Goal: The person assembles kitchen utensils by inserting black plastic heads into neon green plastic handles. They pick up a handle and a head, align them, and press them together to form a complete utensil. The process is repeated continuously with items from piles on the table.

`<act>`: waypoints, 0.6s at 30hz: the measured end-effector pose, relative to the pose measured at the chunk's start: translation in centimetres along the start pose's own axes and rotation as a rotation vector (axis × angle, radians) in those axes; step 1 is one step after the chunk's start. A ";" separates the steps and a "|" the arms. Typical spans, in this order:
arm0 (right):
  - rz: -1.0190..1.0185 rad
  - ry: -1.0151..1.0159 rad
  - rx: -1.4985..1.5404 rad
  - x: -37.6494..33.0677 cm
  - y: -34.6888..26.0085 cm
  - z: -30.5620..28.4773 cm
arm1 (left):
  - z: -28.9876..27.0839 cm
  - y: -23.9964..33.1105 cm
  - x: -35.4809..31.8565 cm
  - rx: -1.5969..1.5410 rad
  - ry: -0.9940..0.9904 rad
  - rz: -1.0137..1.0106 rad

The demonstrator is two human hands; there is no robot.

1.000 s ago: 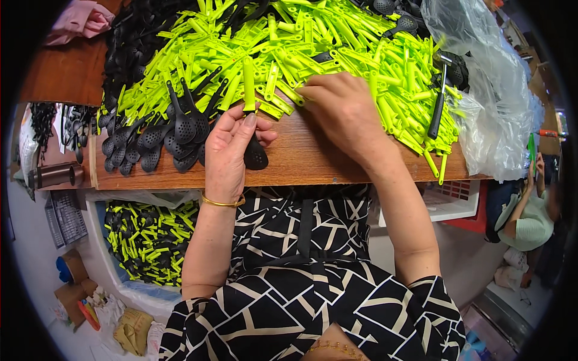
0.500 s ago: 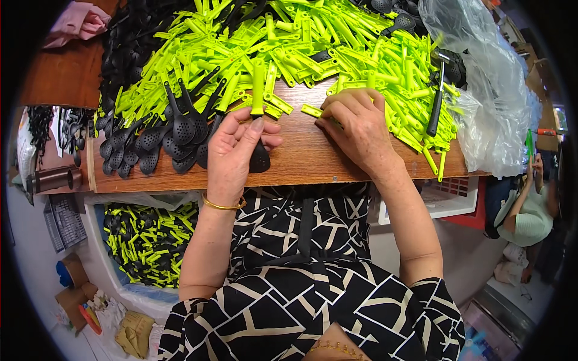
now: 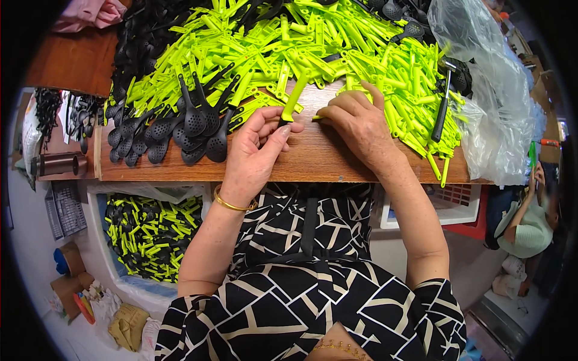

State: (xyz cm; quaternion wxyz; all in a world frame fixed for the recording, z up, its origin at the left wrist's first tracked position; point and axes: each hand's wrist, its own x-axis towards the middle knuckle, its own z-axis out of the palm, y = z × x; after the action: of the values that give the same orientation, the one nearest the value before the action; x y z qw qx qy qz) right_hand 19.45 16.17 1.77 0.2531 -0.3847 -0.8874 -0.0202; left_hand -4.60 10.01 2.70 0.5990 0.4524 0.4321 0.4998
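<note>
My left hand (image 3: 259, 150) is closed around the black neck of a small utensil whose lime-green handle (image 3: 297, 93) points up and slightly right. Its lower end is hidden by my palm. My right hand (image 3: 360, 129) is closed, fingertips bent down at the table, with the tip of a lime-green handle piece (image 3: 317, 117) poking out on the left; the rest is covered. Left of my left hand lie several black perforated spoons (image 3: 194, 122). One of them, with a green handle (image 3: 242, 88), rests nearest to it. Beyond both hands spreads a heap of loose green handles (image 3: 355, 42).
A hammer (image 3: 444, 102) lies on the heap's right side, next to clear plastic sheeting (image 3: 506, 120). Below the wooden table (image 3: 325, 162) stands a lined bin (image 3: 96, 222) of green-handled black utensils at left, a white crate (image 3: 457, 218) at right. Another person (image 3: 527, 222) is far right.
My left hand has moved right toward my right hand, and the green handle in it has tilted from upright to the right. The perforated head seen behind that hand no longer shows there.
</note>
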 end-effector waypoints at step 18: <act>0.085 0.025 0.471 1.5 -2.9 -5.7 | 1.0 0.6 -0.9 0.068 -0.058 -0.111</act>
State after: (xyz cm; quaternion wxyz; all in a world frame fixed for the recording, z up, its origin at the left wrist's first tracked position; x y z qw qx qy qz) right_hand 19.06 13.85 7.94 0.3475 -0.3517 -0.8475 0.1934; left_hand -3.83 9.10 3.56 0.6223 0.4620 0.4558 0.4377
